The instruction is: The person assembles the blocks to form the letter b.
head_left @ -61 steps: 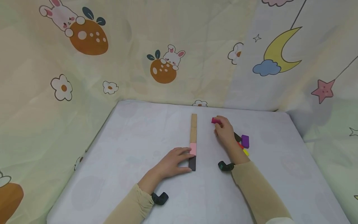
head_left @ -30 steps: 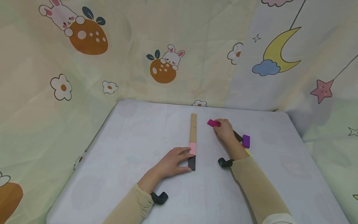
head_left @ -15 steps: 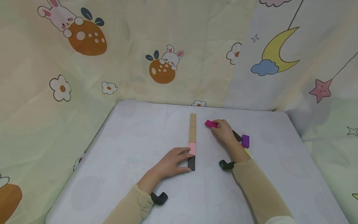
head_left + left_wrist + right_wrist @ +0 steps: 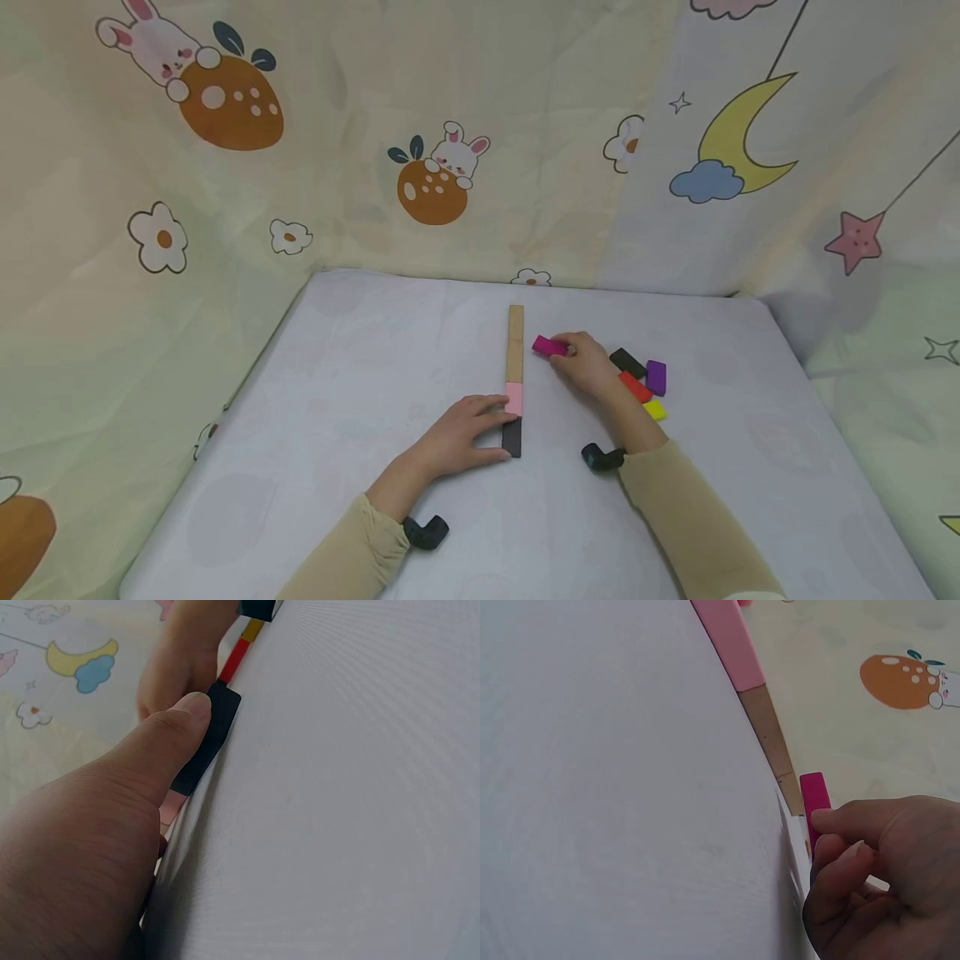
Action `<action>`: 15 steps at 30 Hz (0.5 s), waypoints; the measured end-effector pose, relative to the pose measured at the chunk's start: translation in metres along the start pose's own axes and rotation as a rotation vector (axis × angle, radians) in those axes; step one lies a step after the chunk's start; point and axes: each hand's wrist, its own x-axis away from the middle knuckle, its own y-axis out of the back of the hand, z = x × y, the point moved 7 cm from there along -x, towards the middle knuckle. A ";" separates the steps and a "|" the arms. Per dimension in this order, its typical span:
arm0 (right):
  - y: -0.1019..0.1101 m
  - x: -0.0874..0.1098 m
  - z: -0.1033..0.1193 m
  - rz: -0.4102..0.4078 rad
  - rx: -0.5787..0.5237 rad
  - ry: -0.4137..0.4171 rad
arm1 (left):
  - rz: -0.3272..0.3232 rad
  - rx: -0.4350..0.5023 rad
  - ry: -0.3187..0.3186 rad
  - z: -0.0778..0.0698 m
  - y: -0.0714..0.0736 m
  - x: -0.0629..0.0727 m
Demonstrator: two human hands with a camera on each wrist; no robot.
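A straight row of blocks runs away from me: a black block (image 4: 512, 438) nearest, then a pink block (image 4: 513, 388), then wooden blocks (image 4: 515, 343) at the far end. My left hand (image 4: 459, 435) rests along its left side, fingertips at the pink and black blocks. In the left wrist view the thumb (image 4: 169, 739) lies against the black block (image 4: 214, 735). To the right of the wooden part, my right hand (image 4: 587, 364) pinches a magenta block (image 4: 548, 346) between thumb and fingers. The right wrist view shows that magenta block (image 4: 814, 793) sticking out past the fingertips.
Right of the right hand lies a loose group: a dark block (image 4: 628, 362), a red block (image 4: 634, 387), a purple block (image 4: 656, 377) and a yellow block (image 4: 656, 409). A patterned cloth (image 4: 345, 167) rises behind the white tabletop (image 4: 375, 350).
My right hand has carried the magenta block left and toward me, closer to the row. The loose red and yellow blocks show more fully now. The left hand stays in place.
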 end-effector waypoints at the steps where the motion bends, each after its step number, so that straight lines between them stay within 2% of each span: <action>1: -0.002 0.000 0.000 0.004 0.005 -0.001 | 0.000 0.000 0.001 0.000 0.000 0.000; 9: -0.012 0.003 0.002 0.006 0.027 -0.008 | 0.021 0.009 0.030 0.004 -0.003 0.001; 15: -0.015 0.004 0.007 0.004 0.049 -0.009 | 0.021 0.016 0.028 0.004 -0.003 0.001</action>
